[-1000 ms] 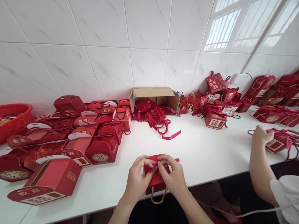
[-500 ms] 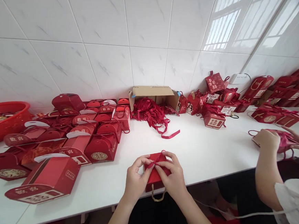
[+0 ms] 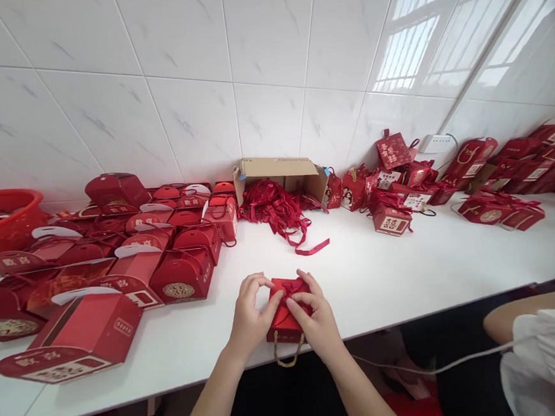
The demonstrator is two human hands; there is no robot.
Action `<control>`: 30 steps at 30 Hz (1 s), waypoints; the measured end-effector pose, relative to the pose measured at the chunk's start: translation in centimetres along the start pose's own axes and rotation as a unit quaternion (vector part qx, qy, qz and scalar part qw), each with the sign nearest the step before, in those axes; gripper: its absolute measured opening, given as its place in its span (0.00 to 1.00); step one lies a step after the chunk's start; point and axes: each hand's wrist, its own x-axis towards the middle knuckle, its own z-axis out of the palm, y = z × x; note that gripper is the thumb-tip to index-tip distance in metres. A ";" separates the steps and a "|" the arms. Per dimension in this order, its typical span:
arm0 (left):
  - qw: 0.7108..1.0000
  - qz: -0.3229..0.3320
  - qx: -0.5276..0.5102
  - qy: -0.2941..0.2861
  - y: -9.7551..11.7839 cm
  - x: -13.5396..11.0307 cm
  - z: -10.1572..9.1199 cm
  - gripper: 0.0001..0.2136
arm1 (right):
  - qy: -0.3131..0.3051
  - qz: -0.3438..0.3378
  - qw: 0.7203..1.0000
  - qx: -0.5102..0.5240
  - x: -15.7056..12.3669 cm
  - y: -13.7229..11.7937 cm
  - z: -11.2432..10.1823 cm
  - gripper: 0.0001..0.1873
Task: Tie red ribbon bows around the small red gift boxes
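Note:
A small red gift box sits at the table's front edge, its gold rope handle hanging toward me. Across its top is a dark red ribbon, gathered in a bow or knot. My left hand pinches the ribbon from the left, thumb and forefinger together at the knot. From the other side, my right hand grips the ribbon with thumb and fingertips, its other fingers over the box's far right corner. Fingers partly cover the knot.
Many red boxes crowd the left, beside a red basin. An open cardboard box spills loose ribbons at the back. More ribboned boxes stand right, near a power strip. A co-worker's arm is at right.
The knot at my fingertips looks fuller, and my fingers have shifted a little on it. The co-worker's hands and their box have gone from view at right. The view has shifted slightly.

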 end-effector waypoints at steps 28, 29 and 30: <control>0.973 -0.004 0.064 -0.221 2.0 2.1 -4.1 0.05 | -0.264 -0.168 0.942 -0.123 2.4 -4.6 -6.2 0.16; 0.970 -0.006 0.068 -0.233 2.1 2.3 -4.2 0.04 | -0.267 -0.193 0.936 -0.123 2.9 -4.4 -5.8 0.18; 0.967 -0.009 0.073 -0.244 2.3 2.4 -4.4 0.04 | -0.279 -0.211 0.929 -0.123 3.3 -4.1 -5.4 0.18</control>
